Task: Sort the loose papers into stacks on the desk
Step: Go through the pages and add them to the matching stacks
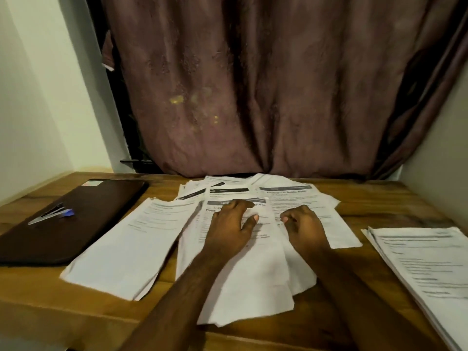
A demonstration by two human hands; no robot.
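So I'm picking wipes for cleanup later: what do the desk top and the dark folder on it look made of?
The desk looks like wood or wood-look laminate: brown grain streaks, dull sheen. The dark folder looks like smooth leather or faux leather: deep brown, rounded corners, soft gloss. Neither can be told for sure.

On the desk [379, 198], a closed laptop [76, 219] lies at the left edge with two pens [50, 214] on its lid. Just right of it, toward the front, lies one stack of papers [131, 244]. The loose papers [298, 198] spread across the middle, reaching the back edge under the curtain [253, 84]. Both hands rest on them: left hand [229, 228] beside right hand [302, 225]. Another stack [425, 262] lies at the right edge.
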